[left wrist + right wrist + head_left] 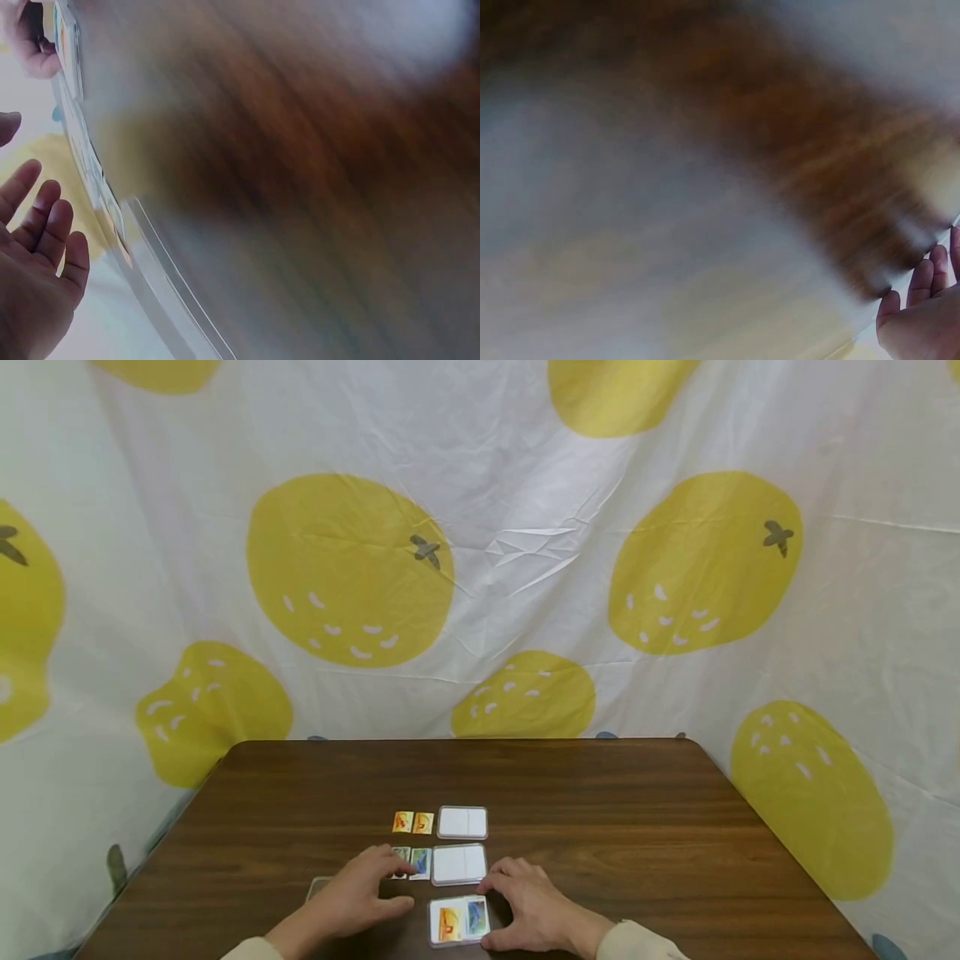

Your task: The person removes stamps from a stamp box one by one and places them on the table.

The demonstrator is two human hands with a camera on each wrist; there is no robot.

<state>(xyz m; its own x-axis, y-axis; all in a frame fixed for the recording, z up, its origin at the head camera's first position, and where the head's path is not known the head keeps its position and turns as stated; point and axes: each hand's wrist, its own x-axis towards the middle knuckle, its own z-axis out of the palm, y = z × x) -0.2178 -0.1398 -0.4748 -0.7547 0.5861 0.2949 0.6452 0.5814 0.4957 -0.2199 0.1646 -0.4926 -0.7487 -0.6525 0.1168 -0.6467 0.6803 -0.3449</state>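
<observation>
A flat clear-rimmed case (458, 922) lies nearest me on the table, with an orange picture card (450, 924) and a blue-green picture card (477, 916) on its white face. My right hand (536, 906) holds this case at its right end, thumb at the near corner and fingers at the far corner. To the left, my left hand (360, 889) hovers with fingers spread and nothing in them. Its fingertips partly cover two blue-green cards (421, 863) in the middle row. The left wrist view shows the left hand's loosely bent fingers (54, 229).
Two white-faced cases, a middle one (459, 864) and a far one (462, 822), lie beyond the near case. Two orange cards (412, 822) sit left of the far one. Another clear case edge (318, 884) shows behind my left hand. A fruit-patterned cloth (525, 568) hangs behind the brown table (600, 793).
</observation>
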